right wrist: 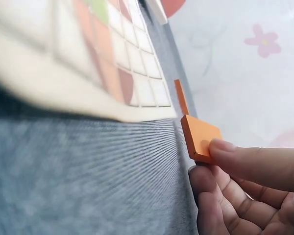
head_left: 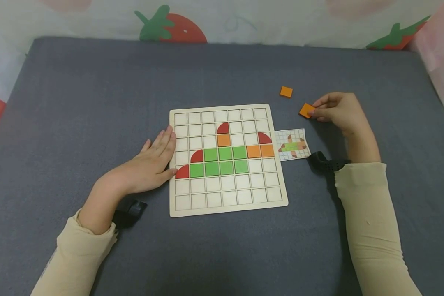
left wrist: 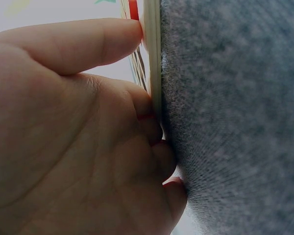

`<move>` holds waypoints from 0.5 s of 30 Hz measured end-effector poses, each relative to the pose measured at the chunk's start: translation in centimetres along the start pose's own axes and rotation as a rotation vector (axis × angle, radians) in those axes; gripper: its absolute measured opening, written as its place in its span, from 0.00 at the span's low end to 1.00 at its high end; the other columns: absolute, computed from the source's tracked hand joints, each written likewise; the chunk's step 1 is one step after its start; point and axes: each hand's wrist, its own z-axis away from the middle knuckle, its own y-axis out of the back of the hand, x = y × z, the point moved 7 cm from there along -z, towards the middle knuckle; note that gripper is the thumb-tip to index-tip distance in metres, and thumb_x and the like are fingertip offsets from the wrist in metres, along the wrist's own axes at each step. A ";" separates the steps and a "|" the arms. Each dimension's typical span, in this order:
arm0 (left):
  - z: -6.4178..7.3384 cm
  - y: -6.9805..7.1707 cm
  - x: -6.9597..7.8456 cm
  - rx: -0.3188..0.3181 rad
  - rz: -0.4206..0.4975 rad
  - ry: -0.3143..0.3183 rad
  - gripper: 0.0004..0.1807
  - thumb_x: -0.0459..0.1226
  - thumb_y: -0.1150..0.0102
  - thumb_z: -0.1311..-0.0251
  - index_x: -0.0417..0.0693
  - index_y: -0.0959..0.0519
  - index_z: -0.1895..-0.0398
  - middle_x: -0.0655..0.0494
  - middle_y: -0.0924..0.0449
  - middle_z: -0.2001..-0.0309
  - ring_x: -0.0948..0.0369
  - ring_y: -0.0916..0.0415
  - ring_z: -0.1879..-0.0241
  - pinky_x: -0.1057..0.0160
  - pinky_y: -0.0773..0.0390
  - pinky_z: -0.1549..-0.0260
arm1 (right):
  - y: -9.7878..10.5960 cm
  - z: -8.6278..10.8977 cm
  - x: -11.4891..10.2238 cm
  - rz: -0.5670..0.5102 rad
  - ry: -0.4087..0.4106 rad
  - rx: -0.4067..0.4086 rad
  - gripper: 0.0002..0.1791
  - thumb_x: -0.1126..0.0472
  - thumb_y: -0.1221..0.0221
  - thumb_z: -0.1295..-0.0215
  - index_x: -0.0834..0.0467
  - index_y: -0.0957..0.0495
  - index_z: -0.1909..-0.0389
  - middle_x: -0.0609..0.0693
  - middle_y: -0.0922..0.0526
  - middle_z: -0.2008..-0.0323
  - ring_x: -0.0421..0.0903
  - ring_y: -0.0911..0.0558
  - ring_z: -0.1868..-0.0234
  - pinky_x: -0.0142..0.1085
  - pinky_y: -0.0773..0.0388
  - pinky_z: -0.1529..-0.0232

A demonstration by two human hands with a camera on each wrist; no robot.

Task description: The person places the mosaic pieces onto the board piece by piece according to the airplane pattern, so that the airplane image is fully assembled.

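Note:
My right hand (head_left: 338,111) pinches an orange square tile (head_left: 306,110) between thumb and fingers, beyond the upper right of the wooden grid board (head_left: 227,209). In the right wrist view the thumb lies over one face of that tile (right wrist: 202,139). My left hand (head_left: 148,164) rests at the board's left edge with its fingers stretched out. Its thumb tip reaches a red quarter-circle tile (head_left: 182,172). On the board, green square tiles (head_left: 225,153) fill parts of two rows, with orange squares (head_left: 253,151) to their right and several red quarter-circles around them.
Another orange tile (head_left: 286,91) lies on the grey cloth behind the held one. A small pattern card (head_left: 292,144) touches the board's right side. Behind the table hangs a pale cloth with strawberry prints (head_left: 185,28).

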 end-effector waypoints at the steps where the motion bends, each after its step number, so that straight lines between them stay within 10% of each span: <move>1: 0.0 0.0 0.0 -0.003 0.000 0.001 0.42 0.43 0.59 0.29 0.35 0.72 0.28 0.43 0.82 0.28 0.48 0.79 0.28 0.42 0.66 0.34 | 0.1 0.1 0.0 -0.004 -0.001 -0.002 0.05 0.69 0.36 0.43 0.64 0.22 0.66 0.40 0.19 0.76 0.36 0.21 0.74 0.26 0.23 0.72; 15: -0.6 0.0 0.2 -0.004 -0.011 0.009 0.41 0.43 0.59 0.29 0.34 0.72 0.28 0.43 0.82 0.27 0.48 0.78 0.28 0.43 0.67 0.34 | -0.8 2.1 -2.5 0.043 0.068 -0.081 0.11 0.64 0.35 0.41 0.67 0.20 0.61 0.41 0.18 0.76 0.42 0.19 0.72 0.33 0.23 0.68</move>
